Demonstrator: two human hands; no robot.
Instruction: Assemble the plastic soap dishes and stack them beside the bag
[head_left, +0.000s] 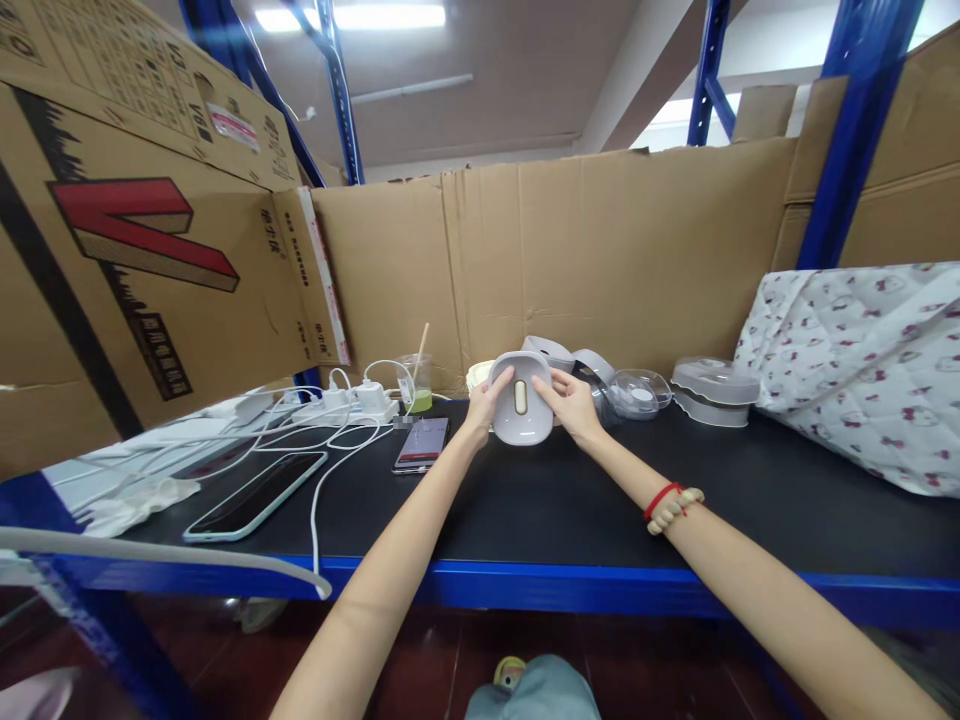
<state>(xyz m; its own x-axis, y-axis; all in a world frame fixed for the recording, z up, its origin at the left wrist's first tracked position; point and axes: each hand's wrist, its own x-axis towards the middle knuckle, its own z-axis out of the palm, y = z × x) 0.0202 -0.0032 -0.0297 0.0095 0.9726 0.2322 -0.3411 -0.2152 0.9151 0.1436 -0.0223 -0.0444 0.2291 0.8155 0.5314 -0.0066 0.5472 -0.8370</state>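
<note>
Grey plastic dish [523,425] w/ oval insert [520,397], pinched btwn L hand [486,400] & R hand [571,402] fingers

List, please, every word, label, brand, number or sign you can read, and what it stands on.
"V": large, red, on the cardboard box.
"V3": on its upper panel.
"V6": same panel.
Too small or blurred to read: the box's smaller characters, the pink label, the lit phone's screen.
</note>
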